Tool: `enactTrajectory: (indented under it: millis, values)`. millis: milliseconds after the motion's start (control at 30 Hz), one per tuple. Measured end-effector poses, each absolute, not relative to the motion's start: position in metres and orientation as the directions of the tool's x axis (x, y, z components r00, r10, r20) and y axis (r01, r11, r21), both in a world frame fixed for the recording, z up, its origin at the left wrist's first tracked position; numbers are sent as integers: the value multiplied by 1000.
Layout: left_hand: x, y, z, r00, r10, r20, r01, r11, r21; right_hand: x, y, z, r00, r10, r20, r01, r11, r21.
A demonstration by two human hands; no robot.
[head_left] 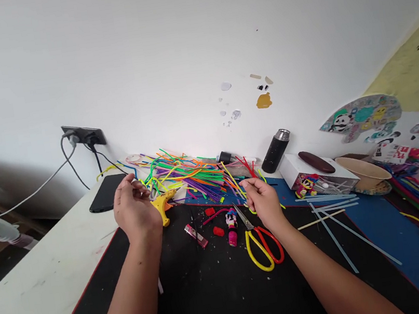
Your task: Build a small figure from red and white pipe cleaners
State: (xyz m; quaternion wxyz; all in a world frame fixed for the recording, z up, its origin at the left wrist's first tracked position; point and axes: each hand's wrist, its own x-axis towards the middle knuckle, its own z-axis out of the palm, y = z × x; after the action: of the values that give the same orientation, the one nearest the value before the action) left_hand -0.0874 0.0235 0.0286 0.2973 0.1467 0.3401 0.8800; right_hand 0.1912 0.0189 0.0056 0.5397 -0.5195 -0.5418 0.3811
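Note:
My left hand (136,210) is raised over the mat's far left side, palm turned inward, fingers loosely curled and partly apart; nothing shows in it. Just right of it lies a yellow glue gun (162,208). My right hand (264,202) is closed in a pinch near the pipe cleaners; what its fingertips hold, if anything, I cannot make out. Below it rest scissors (264,246) with one yellow and one red handle. Beside them is a small pink, black and white figure (232,226), with red pieces (218,231) and a pink lighter-like object (196,235) to its left.
A heap of colourful pipe cleaners (192,172) runs along the wall. A phone (108,193) lies at left. To the right are a black flask (276,151), a white box (337,180), a bowl (364,168) and pale blue strips (334,238) on the black mat (204,305).

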Motion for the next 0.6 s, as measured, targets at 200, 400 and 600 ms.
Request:
enactTrajectory:
  millis: [200, 400, 600]
  values:
    - [-78, 23, 25, -716, 695, 70, -476, -558, 680, 207, 24, 6, 37, 980, 198, 466, 158, -871]
    - [-69, 22, 26, -647, 760, 58, -521, -497, 694, 231, 48, 3, -76, 986, 148, 742, 155, -653]
    - [-65, 19, 28, -582, 813, 4, -569, -411, 712, 230, 69, 4, -168, 986, 1, 907, 155, -391]
